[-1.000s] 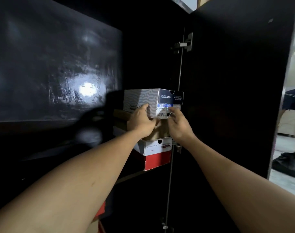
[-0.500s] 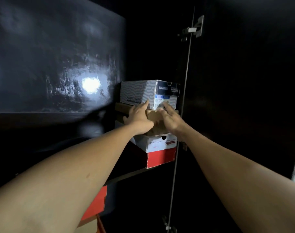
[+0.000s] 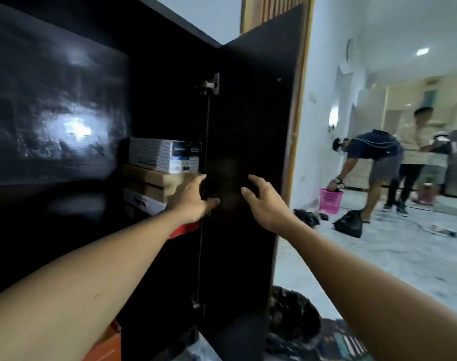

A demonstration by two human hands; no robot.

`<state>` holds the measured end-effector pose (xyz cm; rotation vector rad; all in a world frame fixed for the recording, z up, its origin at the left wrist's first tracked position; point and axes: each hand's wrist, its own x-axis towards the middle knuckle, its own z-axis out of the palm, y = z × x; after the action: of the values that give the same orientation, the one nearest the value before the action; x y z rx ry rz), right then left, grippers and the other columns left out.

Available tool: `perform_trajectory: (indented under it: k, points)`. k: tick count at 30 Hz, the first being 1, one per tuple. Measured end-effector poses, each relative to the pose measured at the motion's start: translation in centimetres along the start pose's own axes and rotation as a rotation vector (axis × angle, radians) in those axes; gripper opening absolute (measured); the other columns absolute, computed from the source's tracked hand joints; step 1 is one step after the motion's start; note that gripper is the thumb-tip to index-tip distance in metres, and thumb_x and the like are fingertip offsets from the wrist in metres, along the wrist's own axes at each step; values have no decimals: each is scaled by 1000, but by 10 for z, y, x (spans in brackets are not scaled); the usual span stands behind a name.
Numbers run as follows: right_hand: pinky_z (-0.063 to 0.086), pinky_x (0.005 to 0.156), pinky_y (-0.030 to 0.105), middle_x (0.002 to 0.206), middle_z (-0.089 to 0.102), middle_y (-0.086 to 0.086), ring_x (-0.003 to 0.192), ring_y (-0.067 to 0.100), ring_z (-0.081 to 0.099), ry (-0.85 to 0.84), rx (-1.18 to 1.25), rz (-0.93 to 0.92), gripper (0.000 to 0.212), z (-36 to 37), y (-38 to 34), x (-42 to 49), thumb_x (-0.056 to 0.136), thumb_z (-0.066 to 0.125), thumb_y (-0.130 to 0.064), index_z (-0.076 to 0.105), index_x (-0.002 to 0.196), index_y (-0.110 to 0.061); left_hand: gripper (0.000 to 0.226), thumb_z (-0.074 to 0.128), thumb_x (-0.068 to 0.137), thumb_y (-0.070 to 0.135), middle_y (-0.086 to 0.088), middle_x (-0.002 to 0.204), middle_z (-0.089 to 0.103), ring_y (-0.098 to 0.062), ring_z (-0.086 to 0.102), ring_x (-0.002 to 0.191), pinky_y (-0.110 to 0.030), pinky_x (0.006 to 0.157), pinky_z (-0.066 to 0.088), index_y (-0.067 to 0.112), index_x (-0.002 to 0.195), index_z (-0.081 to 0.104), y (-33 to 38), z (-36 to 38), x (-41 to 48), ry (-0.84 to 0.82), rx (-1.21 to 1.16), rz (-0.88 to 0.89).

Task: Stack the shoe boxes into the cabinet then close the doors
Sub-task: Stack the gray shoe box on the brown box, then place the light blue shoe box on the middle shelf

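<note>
Cabinet interior dark, shelves hard to make out. My left hand (image 3: 193, 201) hides the near ends of the lower boxes; the red box (image 3: 186, 228) is a sliver under my wrist. The stack sits by the hinge, white patterned box (image 3: 157, 157) on top. Both arms outstretched. Left fingers straight, holding nothing; contact unclear. Right hand (image 3: 266, 204) loosely spread, empty, before the open right door (image 3: 248, 113).
</note>
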<state>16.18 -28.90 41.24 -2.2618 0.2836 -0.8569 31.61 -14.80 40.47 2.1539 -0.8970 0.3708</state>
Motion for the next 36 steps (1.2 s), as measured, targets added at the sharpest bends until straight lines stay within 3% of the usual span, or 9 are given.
perform_trajectory:
  k: [4, 8, 12, 17, 22, 27, 33, 36]
  points:
    - [33, 117, 44, 156, 37, 10, 142, 27, 40, 32, -107, 137, 59, -78, 14, -99, 103, 46, -40, 30, 155, -16, 89, 76, 81, 50, -9, 156, 37, -27, 38, 142, -37, 112, 35, 20, 152, 33, 65, 27, -66, -187, -16, 47]
    - [40, 106, 35, 147, 50, 8, 131, 26, 50, 160, -257, 298, 54, -151, 30, -194, 103, 50, -35, 38, 151, -14, 98, 76, 79, 55, -10, 159, 33, -28, 35, 144, -38, 114, 34, 18, 155, 28, 133, 61, -127, -372, -76, 116]
    - [39, 107, 38, 154, 41, 10, 136, 28, 45, 204, -373, 463, 55, -212, 40, -279, 103, 50, -37, 34, 153, -19, 102, 78, 78, 53, -10, 161, 30, -28, 33, 146, -39, 116, 33, 16, 156, 24, 197, 97, -191, -508, -153, 188]
    - [45, 108, 45, 155, 39, 13, 132, 30, 50, 262, -453, 589, 60, -259, 45, -351, 102, 52, -39, 32, 154, -19, 93, 66, 84, 60, -8, 160, 30, -29, 35, 143, -43, 113, 37, 19, 155, 24, 251, 144, -263, -623, -219, 253]
    - [42, 108, 38, 154, 41, 14, 136, 30, 47, 281, -521, 689, 61, -280, 65, -390, 100, 54, -39, 33, 154, -17, 93, 70, 84, 55, -11, 158, 33, -31, 36, 142, -42, 111, 38, 16, 155, 23, 267, 192, -304, -802, -224, 309]
    - [40, 107, 34, 151, 44, 16, 134, 30, 48, 318, -523, 813, 61, -282, 109, -418, 100, 56, -37, 35, 152, -14, 96, 66, 82, 63, -10, 157, 35, -31, 40, 139, -47, 108, 42, 20, 155, 22, 284, 220, -311, -828, -105, 450]
    - [38, 111, 38, 149, 46, 17, 137, 31, 46, 358, -388, 977, 62, -236, 186, -506, 97, 61, -32, 37, 150, -8, 99, 65, 81, 66, -9, 158, 33, -30, 38, 142, -50, 109, 40, 17, 156, 20, 285, 285, -370, -960, 2, 568]
    - [37, 115, 41, 147, 48, 12, 139, 30, 44, 387, -276, 1046, 62, -201, 225, -582, 91, 64, -36, 43, 146, -17, 96, 68, 77, 64, -6, 156, 39, -28, 43, 139, -44, 107, 42, 20, 153, 27, 262, 328, -424, -1031, -27, 551]
